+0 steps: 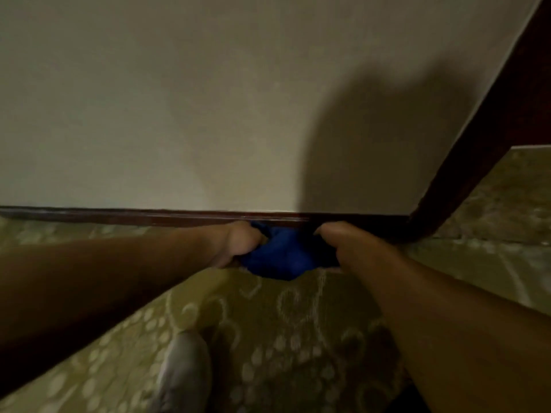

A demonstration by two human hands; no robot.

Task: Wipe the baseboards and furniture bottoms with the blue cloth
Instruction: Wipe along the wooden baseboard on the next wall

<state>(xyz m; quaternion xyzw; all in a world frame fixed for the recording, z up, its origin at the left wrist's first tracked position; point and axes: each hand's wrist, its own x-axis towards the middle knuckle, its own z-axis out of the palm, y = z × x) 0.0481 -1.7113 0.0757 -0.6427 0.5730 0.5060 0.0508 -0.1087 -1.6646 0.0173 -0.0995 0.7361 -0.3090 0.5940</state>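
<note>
A blue cloth (280, 253) is bunched on the carpet right against the dark wooden baseboard (119, 215) at the foot of a cream wall. My left hand (238, 244) grips the cloth's left side and my right hand (337, 241) grips its right side. Both sets of fingers are curled into the fabric and mostly hidden behind the hands. The baseboard part behind the cloth is covered.
A dark wooden door frame or furniture edge (477, 150) rises at the right, meeting the baseboard in a corner. Green patterned carpet (283, 323) covers the floor. A grey shoe (185, 374) shows at the bottom centre. My shadow falls on the wall.
</note>
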